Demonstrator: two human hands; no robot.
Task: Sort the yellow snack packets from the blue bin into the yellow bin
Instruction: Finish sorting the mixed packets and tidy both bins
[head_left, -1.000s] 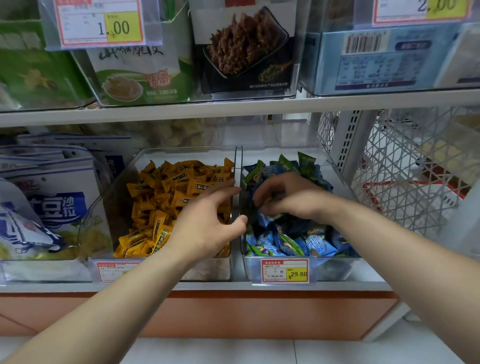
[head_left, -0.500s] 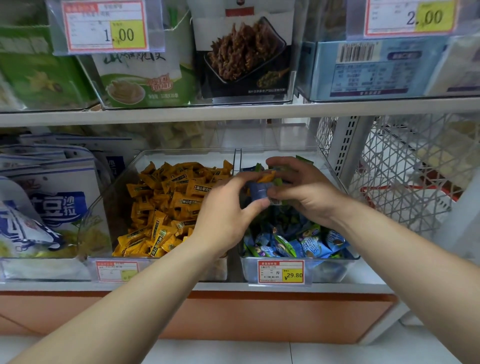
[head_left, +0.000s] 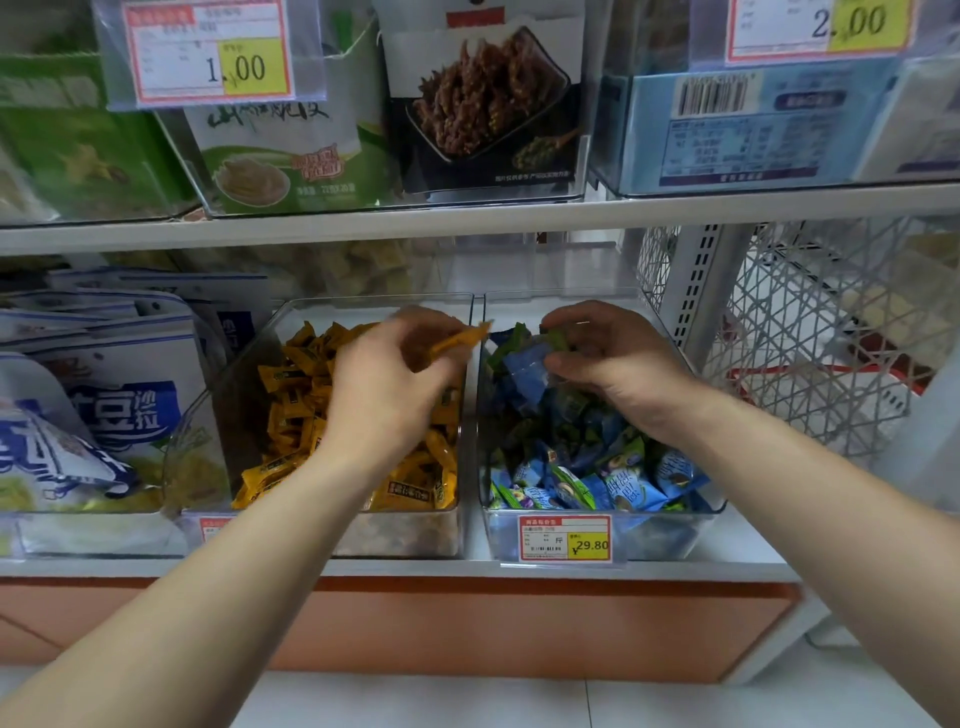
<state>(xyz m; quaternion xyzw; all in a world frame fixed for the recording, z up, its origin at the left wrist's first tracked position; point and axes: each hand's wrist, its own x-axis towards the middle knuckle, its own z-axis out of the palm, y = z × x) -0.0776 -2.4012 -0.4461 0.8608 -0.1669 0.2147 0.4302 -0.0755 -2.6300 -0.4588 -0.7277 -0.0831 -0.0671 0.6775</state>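
Pinching a yellow packet (head_left: 457, 340), left hand (head_left: 387, 384) has moved nine o'clock over the yellow bin (head_left: 218, 415), drop-ready; right hand (head_left: 618, 358) clutches blue packets (head_left: 524, 371).

Two bins stand just beside each other on the lower shelf (head_left: 467, 567): the left bin (head_left: 405, 538) has large bags (head_left: 104, 410) to its left, and the right bin (head_left: 675, 535) has a wire basket (head_left: 810, 332) to its right. The left hand (head_left: 384, 387) holds a snack packet (head_left: 460, 340) over the left bin's heap, near the shared wall. The right hand (head_left: 615, 358) grips packets (head_left: 524, 366) inside the right bin, behind the price tag (head_left: 564, 538) on its front.
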